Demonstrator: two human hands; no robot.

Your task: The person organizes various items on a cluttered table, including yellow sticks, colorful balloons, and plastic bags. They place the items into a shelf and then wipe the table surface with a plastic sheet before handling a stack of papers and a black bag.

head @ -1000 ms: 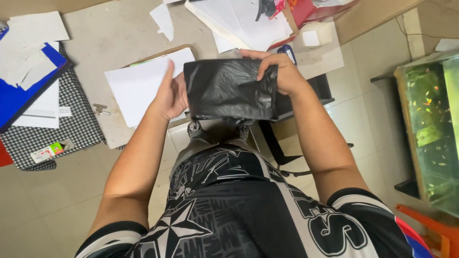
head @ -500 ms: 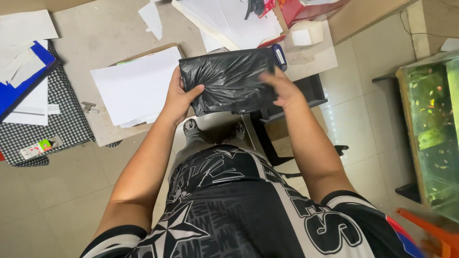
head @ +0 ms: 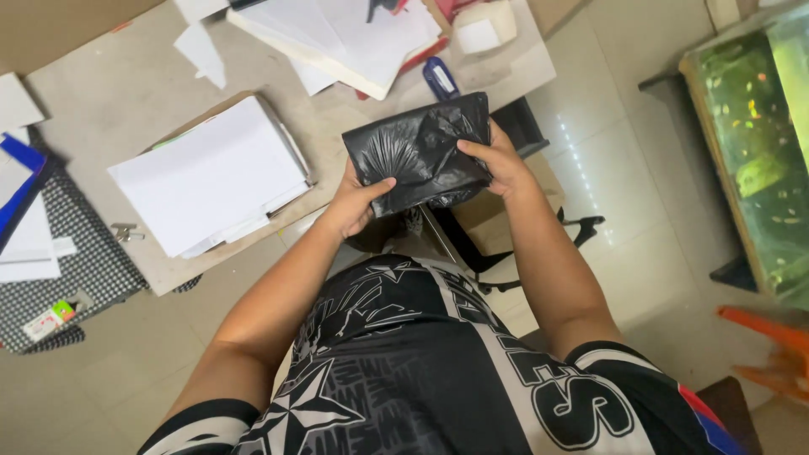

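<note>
I hold a folded black plastic bag [head: 421,152] in front of my chest, above the edge of a desk [head: 109,109]. My left hand [head: 358,202] grips its lower left corner, thumb lying across the front. My right hand [head: 497,162] grips its right side, fingers pressed into the crinkled plastic. The bag is wrinkled and roughly rectangular. Both forearms reach forward from my black and grey patterned shirt [head: 404,371].
A stack of white paper [head: 206,173] lies on the desk to the left of the bag. More papers [head: 354,34], a blue stapler [head: 440,77] and a white tape roll [head: 484,25] lie beyond. A chair [head: 506,244] stands under my hands. A fish tank [head: 758,143] sits at right.
The bag has shifted slightly lower and to the right, and looks more crumpled. My left thumb now lies over its front lower corner. The view has tilted.
</note>
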